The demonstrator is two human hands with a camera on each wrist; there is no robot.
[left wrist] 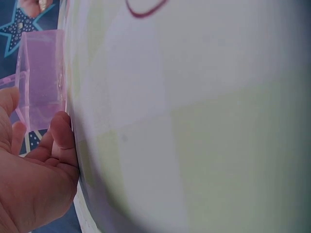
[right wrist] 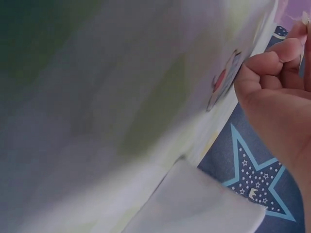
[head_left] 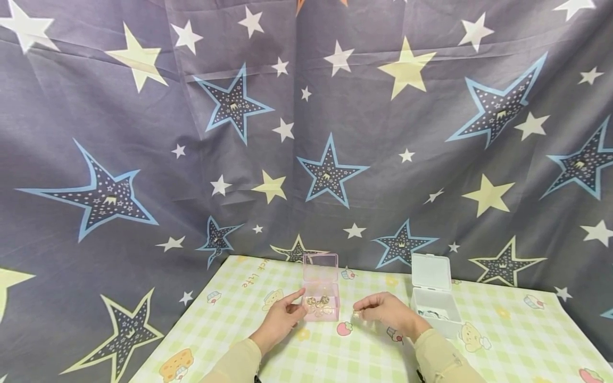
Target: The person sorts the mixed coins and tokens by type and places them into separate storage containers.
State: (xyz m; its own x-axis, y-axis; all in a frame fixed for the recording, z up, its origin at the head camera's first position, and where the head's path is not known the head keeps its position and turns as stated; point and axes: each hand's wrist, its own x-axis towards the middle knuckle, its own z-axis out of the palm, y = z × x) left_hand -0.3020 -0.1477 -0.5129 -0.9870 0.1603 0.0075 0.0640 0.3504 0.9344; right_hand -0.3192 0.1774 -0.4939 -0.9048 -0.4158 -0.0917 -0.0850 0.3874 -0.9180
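The left hand (head_left: 282,317) lay with fingers extended, fingertips touching the left side of the pink box (head_left: 322,302), holding nothing. The right hand (head_left: 385,311) was curled, pinching a small gold piece (head_left: 356,315) just right of the pink box. More gold pieces (head_left: 318,302) sat inside that box, its lid upright. A white box (head_left: 435,311), lid open, stood further right.

Judgement: steadying the pink box while placing pieces low over it would limit spills.

Tablecloth (head_left: 498,340) print behind-left of the pink box was only partly legible, perhaps "lite".
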